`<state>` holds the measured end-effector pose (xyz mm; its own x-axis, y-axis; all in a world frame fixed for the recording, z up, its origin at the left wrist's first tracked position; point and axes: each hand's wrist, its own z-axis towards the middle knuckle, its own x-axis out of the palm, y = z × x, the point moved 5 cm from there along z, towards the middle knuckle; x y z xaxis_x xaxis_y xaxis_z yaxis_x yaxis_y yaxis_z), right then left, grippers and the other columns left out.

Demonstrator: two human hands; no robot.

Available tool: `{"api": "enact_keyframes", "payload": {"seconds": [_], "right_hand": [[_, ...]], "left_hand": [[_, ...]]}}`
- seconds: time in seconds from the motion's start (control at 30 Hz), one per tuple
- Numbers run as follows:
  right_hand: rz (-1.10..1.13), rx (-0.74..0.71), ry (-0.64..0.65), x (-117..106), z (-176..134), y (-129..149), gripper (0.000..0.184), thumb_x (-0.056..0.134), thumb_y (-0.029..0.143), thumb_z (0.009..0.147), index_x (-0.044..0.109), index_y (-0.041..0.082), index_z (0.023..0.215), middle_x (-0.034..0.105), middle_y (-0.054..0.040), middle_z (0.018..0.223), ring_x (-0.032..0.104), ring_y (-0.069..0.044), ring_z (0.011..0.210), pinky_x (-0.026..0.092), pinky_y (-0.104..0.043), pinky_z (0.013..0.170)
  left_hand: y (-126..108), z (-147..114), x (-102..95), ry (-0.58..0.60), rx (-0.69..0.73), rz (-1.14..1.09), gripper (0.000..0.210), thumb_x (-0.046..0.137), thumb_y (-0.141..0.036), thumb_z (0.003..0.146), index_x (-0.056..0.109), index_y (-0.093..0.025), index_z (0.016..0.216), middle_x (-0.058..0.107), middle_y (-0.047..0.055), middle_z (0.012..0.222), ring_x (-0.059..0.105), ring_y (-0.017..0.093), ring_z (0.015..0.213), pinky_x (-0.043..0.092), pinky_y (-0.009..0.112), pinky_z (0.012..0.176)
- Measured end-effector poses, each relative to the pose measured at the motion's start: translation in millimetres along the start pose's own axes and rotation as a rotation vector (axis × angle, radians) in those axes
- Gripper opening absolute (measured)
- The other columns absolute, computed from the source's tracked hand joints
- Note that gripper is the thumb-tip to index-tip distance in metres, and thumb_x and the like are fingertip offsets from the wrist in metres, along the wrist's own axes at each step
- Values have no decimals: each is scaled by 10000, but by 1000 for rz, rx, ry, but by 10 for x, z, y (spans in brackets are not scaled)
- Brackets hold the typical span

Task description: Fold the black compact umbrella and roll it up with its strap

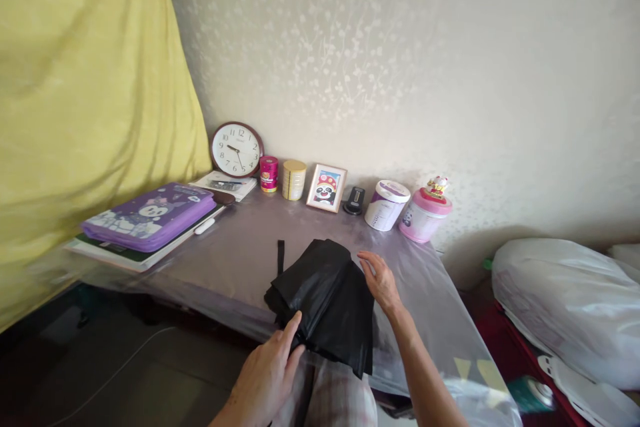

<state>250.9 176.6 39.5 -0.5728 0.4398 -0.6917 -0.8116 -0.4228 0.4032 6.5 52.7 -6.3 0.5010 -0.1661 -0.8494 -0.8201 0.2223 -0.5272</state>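
A black folding umbrella (320,287), its cloth loose and partly fanned out, lies over the front edge of the table. Its narrow strap (281,257) sticks out at the upper left. My left hand (270,363) grips the umbrella's near end, with the index finger laid along the cloth and the thumb beneath. Beside the cloth's upper right edge is my right hand (381,280), fingers bent and apart, holding nothing. I cannot tell whether its fingertips touch the cloth. The umbrella's handle and shaft are hidden.
The table (415,307) has a clear plastic cover. At the left lies a purple case (150,213) on books. Along the wall stand a clock (237,149), a pink can (269,175), a panda picture (327,187) and a white tub (387,205). Plastic-wrapped bedding (565,307) sits at right.
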Motion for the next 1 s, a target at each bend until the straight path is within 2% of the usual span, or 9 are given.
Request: {"api": "enact_keyframes", "payload": {"seconds": [0.17, 0.33, 0.43, 0.5, 0.73, 0.87, 1.0], "right_hand": [[-29, 59, 88, -294, -561, -178, 250, 404, 259, 885, 601, 237, 1038, 620, -62, 1095, 602, -194, 990, 492, -362, 855], [5, -13, 148, -321, -908, -21, 291, 394, 221, 889, 552, 259, 1131, 532, -67, 1234, 602, -170, 999, 510, -322, 854], [42, -58, 208, -274, -970, 142, 327, 377, 191, 893, 519, 260, 1179, 468, -82, 1299, 616, -154, 961, 526, -301, 831], [26, -83, 240, -248, -988, 226, 346, 376, 176, 890, 504, 266, 1199, 426, -84, 1337, 595, -166, 1008, 518, -319, 855], [-31, -88, 286, -245, -1109, 311, 384, 358, 125, 864, 500, 254, 1197, 351, -88, 1396, 522, -194, 1133, 508, -337, 884], [-36, -77, 259, -271, -1156, 334, 407, 387, 137, 851, 471, 253, 1232, 351, -82, 1402, 496, -204, 1168, 510, -334, 885], [17, -60, 161, -306, -1140, 344, 377, 390, 150, 870, 455, 253, 1227, 408, -88, 1363, 531, -188, 1127, 522, -317, 857]], "left_hand": [[39, 13, -32, -7, -16, -56, 458, 336, -303, 906, 333, -192, 1350, 616, 96, 1158, 599, 208, 1027, 453, 316, 870], [66, 11, -24, -14, -5, -81, 450, 338, -314, 908, 330, -205, 1345, 623, 88, 1146, 608, 206, 1009, 460, 314, 852], [71, 8, -21, -15, -9, -73, 447, 337, -318, 908, 330, -210, 1341, 628, 85, 1136, 611, 206, 1002, 461, 310, 841], [69, 8, -31, -13, -14, -75, 447, 336, -322, 906, 331, -209, 1338, 630, 86, 1133, 611, 207, 1003, 461, 308, 836], [52, 18, -89, 18, -25, -115, 452, 347, -319, 900, 314, -216, 1339, 604, 81, 1188, 608, 201, 1007, 447, 309, 845], [78, 29, -89, 12, -37, -126, 445, 359, -332, 897, 321, -238, 1331, 601, 65, 1193, 602, 200, 1020, 438, 298, 844], [111, 37, -96, 10, -46, -154, 435, 367, -346, 893, 339, -254, 1317, 666, 49, 1054, 636, 198, 939, 451, 273, 785]]}}
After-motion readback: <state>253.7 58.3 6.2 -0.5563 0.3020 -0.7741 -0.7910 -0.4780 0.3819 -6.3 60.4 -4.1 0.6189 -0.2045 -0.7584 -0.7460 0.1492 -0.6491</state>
